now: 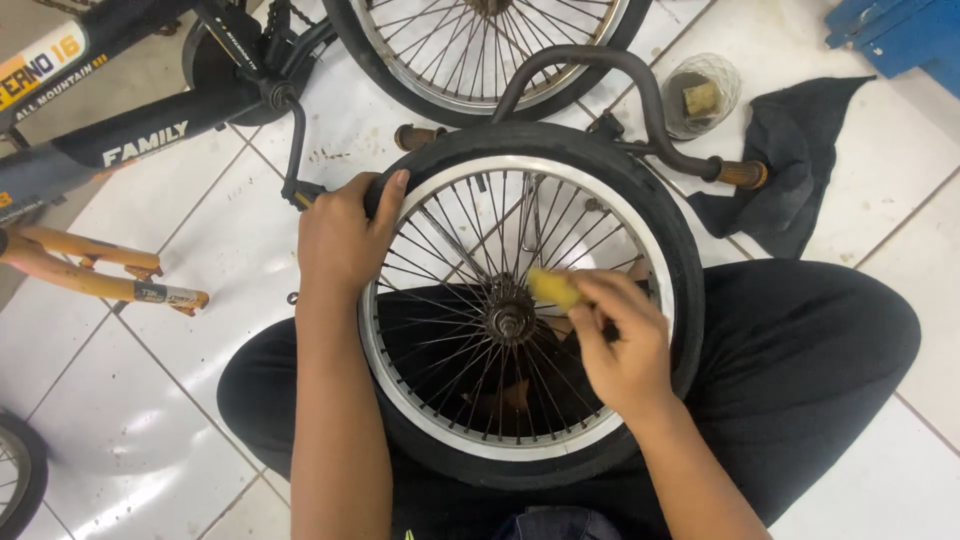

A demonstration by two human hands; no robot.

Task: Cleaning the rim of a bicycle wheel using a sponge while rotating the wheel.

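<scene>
Hands work on a small bicycle wheel (520, 310) that lies flat across the person's lap, between both forearms. The left hand (340, 240) is closed over the upper left edge of the black tyre (670, 230), with the thumb hooked over the tread and the fingers wrapped round the outer side. The right hand (625, 345) sits over the spokes just right of the hub (508, 318), fingers pinched shut on a small yellow pad (553, 288) that is blurred; the pad pokes out toward the hub from the fingertips and rests against the spokes. The white-edged rim (480, 440) runs below both wrists.

Beyond the left hand, away from the person, a black crank arm (295, 140) hangs from a dark bicycle frame (130, 140), and a second wheel (480, 50) lies just past the held tyre. Beyond the right hand a curved black handlebar (640, 90) with a brown grip (742, 174) arches over the tyre's far edge. Farther out past that hand sit a clear round container (700, 95) holding a brownish block and a dark cloth (790, 160) crumpled on the white tiled floor (130, 440). An orange tube frame (90, 270) lies well to the left of the left forearm, and part of another tyre (20, 475) shows at the lower left edge.
</scene>
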